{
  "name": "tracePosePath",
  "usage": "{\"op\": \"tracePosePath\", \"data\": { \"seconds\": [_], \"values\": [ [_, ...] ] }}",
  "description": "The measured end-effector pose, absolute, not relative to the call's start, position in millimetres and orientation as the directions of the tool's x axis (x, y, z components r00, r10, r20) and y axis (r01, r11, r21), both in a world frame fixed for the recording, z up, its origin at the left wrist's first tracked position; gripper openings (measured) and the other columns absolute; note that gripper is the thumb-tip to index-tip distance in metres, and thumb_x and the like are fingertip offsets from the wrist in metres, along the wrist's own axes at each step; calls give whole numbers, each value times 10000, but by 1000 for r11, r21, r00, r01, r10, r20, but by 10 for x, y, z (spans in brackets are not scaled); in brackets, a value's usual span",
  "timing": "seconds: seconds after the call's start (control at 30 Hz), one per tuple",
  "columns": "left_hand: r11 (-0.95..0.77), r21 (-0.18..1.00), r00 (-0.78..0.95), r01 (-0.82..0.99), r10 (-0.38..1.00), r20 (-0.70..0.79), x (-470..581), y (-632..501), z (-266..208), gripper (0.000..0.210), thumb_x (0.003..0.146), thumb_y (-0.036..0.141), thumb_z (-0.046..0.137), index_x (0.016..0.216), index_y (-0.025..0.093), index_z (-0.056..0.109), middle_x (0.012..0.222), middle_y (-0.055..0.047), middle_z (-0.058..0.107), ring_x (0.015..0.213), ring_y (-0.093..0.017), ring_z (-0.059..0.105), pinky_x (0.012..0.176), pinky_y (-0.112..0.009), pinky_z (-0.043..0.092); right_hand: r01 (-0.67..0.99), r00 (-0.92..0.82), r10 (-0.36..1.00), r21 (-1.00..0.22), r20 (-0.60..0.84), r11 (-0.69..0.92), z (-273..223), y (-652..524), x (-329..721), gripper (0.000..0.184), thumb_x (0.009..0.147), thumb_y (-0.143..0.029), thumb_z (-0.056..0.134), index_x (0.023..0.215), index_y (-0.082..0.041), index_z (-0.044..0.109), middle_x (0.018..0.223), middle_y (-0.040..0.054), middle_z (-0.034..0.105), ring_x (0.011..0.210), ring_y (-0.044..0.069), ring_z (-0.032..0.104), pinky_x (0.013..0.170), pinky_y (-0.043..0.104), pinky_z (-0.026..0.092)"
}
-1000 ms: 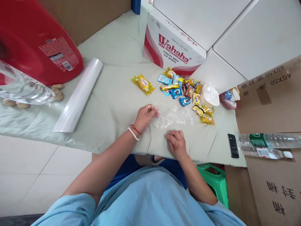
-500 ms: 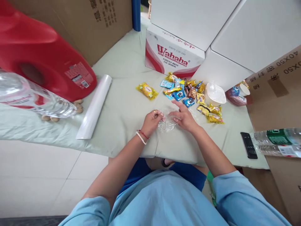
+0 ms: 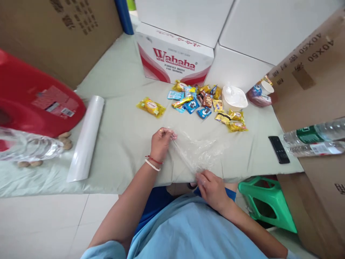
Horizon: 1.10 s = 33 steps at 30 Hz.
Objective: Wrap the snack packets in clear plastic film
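A thin, crinkled piece of clear plastic film (image 3: 202, 147) stretches between my two hands over the front of the table; whether it is a bag or a flat sheet I cannot tell. My left hand (image 3: 161, 142) pinches its upper left corner, where a small pinkish patch shows. Nearer the table's front edge, my right hand (image 3: 212, 189) grips the lower end, its fingers closed. Beyond the film lies a pile of wrapped snacks (image 3: 192, 105) in blue, brown and yellow. One yellow snack packet (image 3: 151, 107) lies apart on the left.
On the left are a white plastic roll (image 3: 86, 138), a red jug (image 3: 45, 97) and a lying water bottle (image 3: 29, 145). A Wahaha carton (image 3: 175, 61) and a white bowl (image 3: 234, 99) stand behind. A phone (image 3: 279, 149) lies right, above a green stool (image 3: 266, 201).
The film, bunched between my hands before, is now drawn out. My right hand has moved down toward me and closed on it; my left hand keeps its pinch. The view has shifted right.
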<state>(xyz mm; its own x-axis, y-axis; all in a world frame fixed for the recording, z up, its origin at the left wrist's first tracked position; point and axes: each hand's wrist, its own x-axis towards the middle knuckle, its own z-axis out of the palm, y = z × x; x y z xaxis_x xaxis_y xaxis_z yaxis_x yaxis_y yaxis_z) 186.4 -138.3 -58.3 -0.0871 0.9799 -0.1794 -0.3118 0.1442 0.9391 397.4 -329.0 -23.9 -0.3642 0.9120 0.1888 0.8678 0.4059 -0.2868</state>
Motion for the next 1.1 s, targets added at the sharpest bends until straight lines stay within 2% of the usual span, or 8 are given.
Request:
{"op": "tracePosePath", "data": {
  "seconds": [0.13, 0.27, 0.4, 0.5, 0.63, 0.8, 0.97, 1.1],
  "values": [
    [133, 947, -180, -291, 965, -191, 1791, -1393, -561, 331, 750, 436, 762, 876, 213, 551, 931, -24, 670, 889, -186, 706, 824, -338, 579, 851, -375, 919, -349, 120, 393, -337, -3289, 3794, 350, 1008, -153, 508, 1329, -194, 643, 911, 45, 679, 729, 189, 634, 612, 296, 471],
    [12, 969, -475, 245, 873, 109, 1713, -1649, -276, 413, 750, 332, 800, 1082, 233, 576, 1190, -81, 612, 1128, -252, 630, 893, -385, 560, 853, -357, 922, -350, 149, 387, -358, -3135, 3735, 420, 1018, -155, 490, 1426, -182, 586, 923, 48, 693, 723, 191, 641, 616, 305, 476],
    [-333, 780, -35, 530, 910, 413, 1825, -1887, 77, 179, 906, 245, 648, 1080, 268, 683, 1156, -79, 682, 1153, -280, 634, 988, -421, 520, 884, -334, 938, -316, 92, 346, -304, -3002, 3656, 415, 1002, -144, 526, 1408, -194, 601, 961, 56, 706, 771, 208, 661, 600, 307, 460],
    [-417, 681, 350, 602, 904, 245, 1984, -1736, 130, 201, 910, 186, 566, 965, 262, 744, 1053, -86, 746, 1018, -298, 692, 935, -427, 517, 907, -311, 950, -294, 17, 302, -223, -2953, 3564, 385, 1013, -148, 537, 1382, -215, 620, 986, 66, 715, 799, 213, 669, 594, 302, 450],
    [-330, 482, 381, 812, 925, -10, 2118, -1252, -11, 206, 884, 197, 561, 834, 215, 760, 911, -144, 734, 891, -339, 704, 848, -438, 514, 916, -306, 949, -295, -77, 271, -104, -2956, 3425, 375, 1027, -137, 523, 1384, -198, 619, 1003, 90, 714, 814, 224, 680, 597, 312, 465],
    [-324, 382, 393, 866, 913, -115, 2256, -984, -43, 220, 878, 275, 627, 715, 175, 735, 768, -181, 704, 899, -387, 726, 886, -469, 538, 886, -409, 891, -318, -196, 337, -64, -3046, 3167, 294, 1000, -126, 589, 1280, -177, 659, 1047, 104, 733, 862, 225, 715, 617, 298, 502],
    [-357, 348, 423, 867, 896, -136, 2321, -1332, -29, 285, 920, 256, 557, 999, 94, 778, 1128, -276, 736, 1130, -434, 704, 1019, -549, 532, 627, -749, 626, -535, -216, 565, 84, -3083, 3066, 205, 1027, -296, 623, 1113, -148, 736, 1077, 108, 774, 809, 203, 721, 618, 296, 522],
    [-424, 185, 445, 887, 890, -94, 2258, -1691, -181, 544, 1027, 314, 444, 1499, 63, 546, 1657, -253, 427, 1548, -367, 408, 1260, -596, 333, 393, -764, 645, -800, -10, 453, 357, -2876, 3268, 263, 1086, -357, 537, 1121, -210, 752, 1032, 31, 805, 917, 161, 737, 819, 266, 559]
  ]
}}
